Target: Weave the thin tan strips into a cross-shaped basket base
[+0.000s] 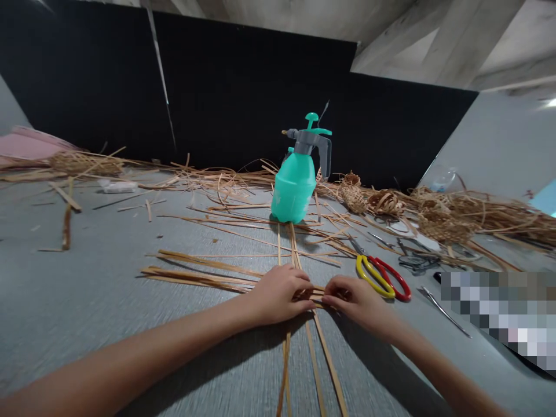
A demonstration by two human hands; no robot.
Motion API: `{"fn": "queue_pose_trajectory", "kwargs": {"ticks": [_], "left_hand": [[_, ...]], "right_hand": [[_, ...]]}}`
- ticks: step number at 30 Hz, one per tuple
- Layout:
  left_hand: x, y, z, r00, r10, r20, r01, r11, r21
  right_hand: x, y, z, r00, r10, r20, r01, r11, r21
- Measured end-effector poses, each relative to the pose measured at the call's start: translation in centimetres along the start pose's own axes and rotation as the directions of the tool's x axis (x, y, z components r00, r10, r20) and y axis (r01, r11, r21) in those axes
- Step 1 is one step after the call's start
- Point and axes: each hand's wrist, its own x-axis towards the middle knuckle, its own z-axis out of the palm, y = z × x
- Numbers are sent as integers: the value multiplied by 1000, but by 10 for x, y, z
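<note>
Flat tan weaving strips (324, 353) run lengthwise toward me and cross under other strips (195, 277) that lie sideways to the left. At the crossing, my left hand (280, 294) has its fingers curled, thumb and fingertips closed on the strips. Just to its right, my right hand (358, 301) pinches the strips' right-hand ends between thumb and fingers. The two hands almost meet, and they hide most of the crossing. The far ends of the lengthwise strips reach the foot of a teal spray bottle (293, 188), which stands upright.
Scissors (382, 277) with yellow and red handles lie right of my right hand. Beyond them are a metal pointed tool (445, 311) and a blurred-out object (499, 315). Loose strips and small woven pieces (384, 202) line the back of the grey table (108, 324), against a black panel.
</note>
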Motion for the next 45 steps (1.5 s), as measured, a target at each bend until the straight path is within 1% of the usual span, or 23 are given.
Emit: {"fn": "queue_pose_trajectory", "kwargs": {"ticks": [2,5,7,12,20,23,26,28,30,32,34,37,41,45], "left_hand": [[5,3,7,995,-90,-40,91,996,11],[4,10,14,978,-187,-91,190,981,32],[1,15,16,974,-203,-101,209,976,58],[1,20,16,968,-242,-72,248,964,96],[2,20,17,968,-238,-82,244,967,74],[2,21,17,968,-237,-82,243,968,64],[1,20,16,965,-248,-82,253,967,45],[1,19,16,965,-250,-76,253,967,31],[1,19,16,967,-246,-71,248,968,25],[1,18,16,968,-241,-75,244,969,28],[1,17,17,967,-241,-81,244,969,37],[1,17,17,968,-238,-83,242,969,47],[1,18,15,970,-227,-85,231,972,45],[-1,19,14,972,-220,-80,222,975,23]], "right_hand": [[3,2,0,998,54,40,-57,996,72],[6,4,0,996,81,50,-86,989,117],[7,3,-1,995,88,37,-92,988,121],[7,1,-4,994,108,29,-111,988,110],[8,2,-7,983,170,75,-180,972,150],[7,7,-11,985,154,84,-166,971,173],[1,23,-24,982,160,102,-178,962,208],[-8,38,-36,970,216,113,-238,936,258],[-18,53,-47,959,246,140,-279,905,323],[-27,64,-52,949,267,171,-313,873,374],[-32,69,-53,938,293,185,-345,839,422],[-33,69,-50,935,319,156,-355,817,454],[-23,63,-48,937,319,139,-348,841,414],[-11,51,-46,946,323,18,-300,854,426]]}}
